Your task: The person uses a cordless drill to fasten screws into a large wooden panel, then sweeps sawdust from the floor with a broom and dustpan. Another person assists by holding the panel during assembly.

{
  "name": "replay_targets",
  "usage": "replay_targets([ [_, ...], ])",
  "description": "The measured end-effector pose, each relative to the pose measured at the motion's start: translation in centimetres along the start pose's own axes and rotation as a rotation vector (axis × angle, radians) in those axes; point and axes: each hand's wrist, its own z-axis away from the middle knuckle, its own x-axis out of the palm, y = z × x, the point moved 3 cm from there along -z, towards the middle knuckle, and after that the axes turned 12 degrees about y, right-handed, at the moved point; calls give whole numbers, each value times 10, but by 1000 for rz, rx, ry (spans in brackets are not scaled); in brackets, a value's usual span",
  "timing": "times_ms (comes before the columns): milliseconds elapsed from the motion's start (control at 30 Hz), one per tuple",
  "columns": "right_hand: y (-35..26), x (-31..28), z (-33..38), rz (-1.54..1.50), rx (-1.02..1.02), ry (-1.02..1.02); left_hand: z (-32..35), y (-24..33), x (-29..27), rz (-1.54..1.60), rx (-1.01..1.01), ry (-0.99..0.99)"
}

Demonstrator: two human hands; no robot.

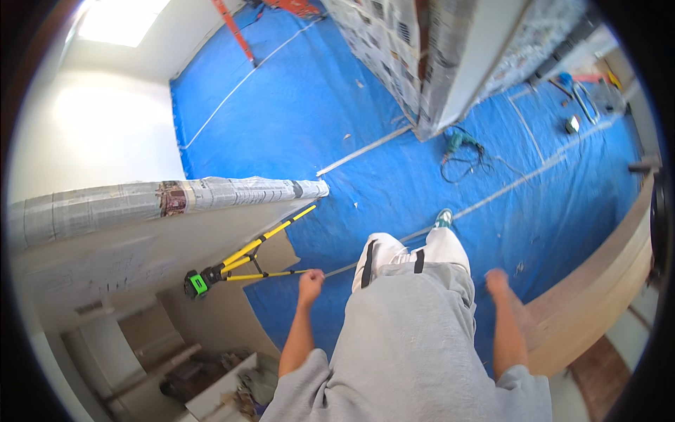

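My left hand (311, 285) hangs at my left side with its fingers curled in, and nothing shows in it. Closest to it is a yellow-legged tripod (246, 257) carrying a black and bright green device (197, 283), apart from the hand. On my other side, my right hand (496, 281) is smeared by motion, so its fingers cannot be made out. It is near a curved pale wooden panel (594, 292). Below me one teal and white shoe (443, 219) shows on the blue floor sheeting (394, 186).
Ahead on the right lies a green corded power tool (460, 141) with its cable looped. Newspaper-covered wall edges (232, 190) and a wrapped pillar (450, 77) flank the way. Orange ladder legs (235, 32) stand farther off. Assorted tools (583, 98) lie at far right.
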Motion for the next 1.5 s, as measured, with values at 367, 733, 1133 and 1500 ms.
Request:
replay_targets([
  [367, -185, -413, -451, -830, 312, 831, 83, 32, 112, -119, -559, -213],
  [733, -329, -381, -532, 258, 22, 826, -391, 182, 37, 385, -250, 69],
  [1133, -342, -422, -503, 169, -4, 445, -512, 485, 130, 252, 265, -211],
  [1500, -265, -392, -467, -248, -19, 209, -168, 632, 407, -759, 1353, -1233],
])
